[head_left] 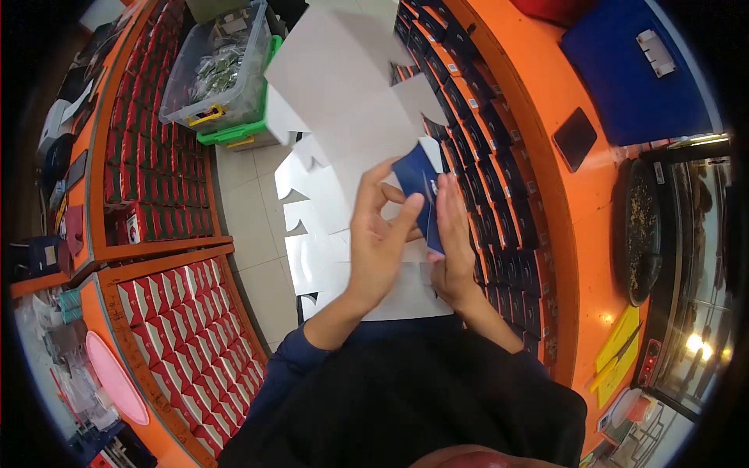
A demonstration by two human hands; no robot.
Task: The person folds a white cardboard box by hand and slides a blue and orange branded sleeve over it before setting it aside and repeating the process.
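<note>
Both hands meet at a small dark blue folded card piece with a white flap at its top. My left hand has its fingers curled round the left side of the piece, thumb against its face. My right hand lies flat along the piece's right edge, fingers pointing up and pressed together. Beneath the hands lie large white card sheets with cut-out notches, stacked and overlapping.
Rows of dark blue boxes line the right side, beside an orange counter with a phone. Red boxes fill the left shelves. A clear bin stands at the upper left.
</note>
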